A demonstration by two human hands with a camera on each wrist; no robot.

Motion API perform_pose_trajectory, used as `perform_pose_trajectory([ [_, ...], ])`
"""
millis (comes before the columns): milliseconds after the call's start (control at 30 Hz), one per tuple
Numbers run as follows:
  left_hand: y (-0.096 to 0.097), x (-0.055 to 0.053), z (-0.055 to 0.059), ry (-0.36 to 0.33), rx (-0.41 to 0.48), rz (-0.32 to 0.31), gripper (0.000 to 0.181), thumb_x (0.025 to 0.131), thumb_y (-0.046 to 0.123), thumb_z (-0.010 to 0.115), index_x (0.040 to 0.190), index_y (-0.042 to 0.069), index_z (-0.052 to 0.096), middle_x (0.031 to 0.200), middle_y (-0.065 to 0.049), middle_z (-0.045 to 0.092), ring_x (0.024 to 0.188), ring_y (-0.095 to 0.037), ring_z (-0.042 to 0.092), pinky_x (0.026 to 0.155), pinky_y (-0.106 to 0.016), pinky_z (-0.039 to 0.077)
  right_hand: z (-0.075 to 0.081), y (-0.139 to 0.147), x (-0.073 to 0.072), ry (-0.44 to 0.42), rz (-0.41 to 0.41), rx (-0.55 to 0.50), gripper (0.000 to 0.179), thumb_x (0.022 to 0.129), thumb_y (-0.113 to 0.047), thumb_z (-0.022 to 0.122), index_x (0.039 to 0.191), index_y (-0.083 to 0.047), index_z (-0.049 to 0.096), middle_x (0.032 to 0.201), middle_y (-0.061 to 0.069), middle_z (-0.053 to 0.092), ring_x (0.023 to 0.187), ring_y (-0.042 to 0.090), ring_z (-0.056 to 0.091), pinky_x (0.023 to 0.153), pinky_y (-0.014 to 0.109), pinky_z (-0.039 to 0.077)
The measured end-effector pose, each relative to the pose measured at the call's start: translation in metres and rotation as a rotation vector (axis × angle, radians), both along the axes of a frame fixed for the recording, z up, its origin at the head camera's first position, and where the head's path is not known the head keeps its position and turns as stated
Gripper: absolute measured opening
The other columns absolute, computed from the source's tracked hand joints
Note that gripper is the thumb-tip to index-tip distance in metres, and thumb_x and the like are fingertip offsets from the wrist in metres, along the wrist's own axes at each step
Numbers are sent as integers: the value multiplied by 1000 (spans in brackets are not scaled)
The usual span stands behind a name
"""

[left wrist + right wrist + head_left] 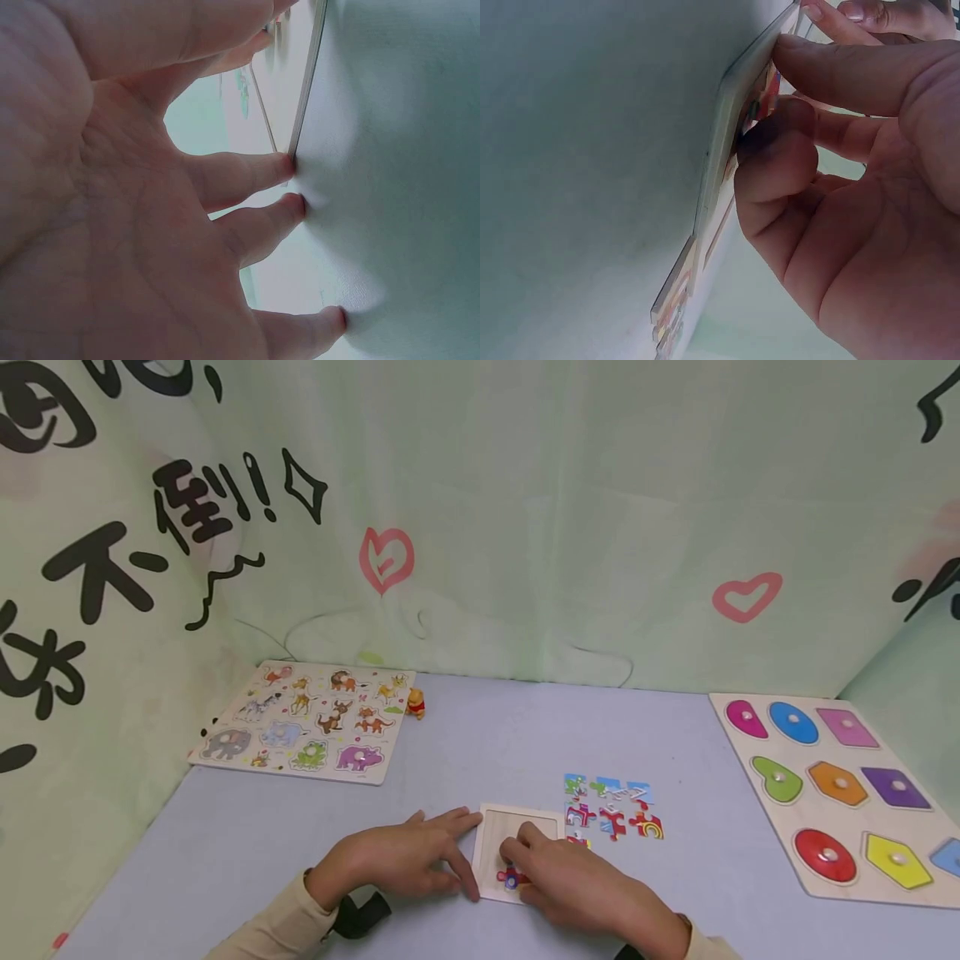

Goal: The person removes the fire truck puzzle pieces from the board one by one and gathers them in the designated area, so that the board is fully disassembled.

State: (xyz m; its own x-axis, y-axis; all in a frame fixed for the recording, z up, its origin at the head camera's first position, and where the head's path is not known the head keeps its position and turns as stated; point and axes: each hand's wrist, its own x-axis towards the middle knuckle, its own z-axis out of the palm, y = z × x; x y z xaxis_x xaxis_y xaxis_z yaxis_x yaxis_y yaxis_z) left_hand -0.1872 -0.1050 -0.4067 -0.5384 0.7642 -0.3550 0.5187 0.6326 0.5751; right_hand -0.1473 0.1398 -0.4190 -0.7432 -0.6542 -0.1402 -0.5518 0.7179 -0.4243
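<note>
A small square wooden puzzle tray (487, 843) lies flat in front of me. My left hand (408, 860) steadies it from the left, thumb and fingertips at its edge, fingers spread. In the left wrist view other fingertips (281, 166) rest down on the table by the tray's corner. My right hand (573, 877) reaches over the tray with bent fingers and holds a red and blue jigsaw piece (512, 877) in the near left corner. Seen from the right wrist, the thumb lies along the tray's rim (716, 150) and the curled fingers partly hide the piece.
Several loose jigsaw pieces (611, 822) lie in rows right of the tray. An animal peg board (300, 718) sits back left, with a small yellow bear figure (416, 703) beside it. A board of coloured shapes (795, 810) lies at the right. A printed curtain (540, 527) hangs behind.
</note>
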Motion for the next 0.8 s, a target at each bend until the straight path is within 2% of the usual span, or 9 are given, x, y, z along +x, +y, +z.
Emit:
perform_pose_trajectory([
  [267, 0, -1, -1, 4, 0, 3, 26, 97, 13, 69, 100, 36, 82, 166, -6, 29, 156, -26, 14, 114, -73, 18, -1, 1, -2, -12, 4, -35, 30, 92, -14, 76, 113, -18, 55, 95, -9, 48, 65, 4, 46, 60, 21, 43],
  [600, 0, 0, 1, 0, 3, -1, 26, 97, 13, 70, 100, 36, 81, 167, -7, 28, 157, -25, 14, 114, -73, 18, -2, 2, -4, 52, 30, -104, 27, 91, -8, 75, 98, -21, 52, 74, -17, 46, 65, 3, 44, 58, 21, 38],
  [800, 0, 1, 1, 0, 6, -1, 27, 96, 12, 70, 100, 35, 82, 166, -8, 29, 156, -26, 15, 114, -72, 18, -2, 3, -4, 40, 53, -138, 28, 91, -6, 74, 102, -24, 55, 72, -18, 49, 66, 1, 46, 60, 21, 40],
])
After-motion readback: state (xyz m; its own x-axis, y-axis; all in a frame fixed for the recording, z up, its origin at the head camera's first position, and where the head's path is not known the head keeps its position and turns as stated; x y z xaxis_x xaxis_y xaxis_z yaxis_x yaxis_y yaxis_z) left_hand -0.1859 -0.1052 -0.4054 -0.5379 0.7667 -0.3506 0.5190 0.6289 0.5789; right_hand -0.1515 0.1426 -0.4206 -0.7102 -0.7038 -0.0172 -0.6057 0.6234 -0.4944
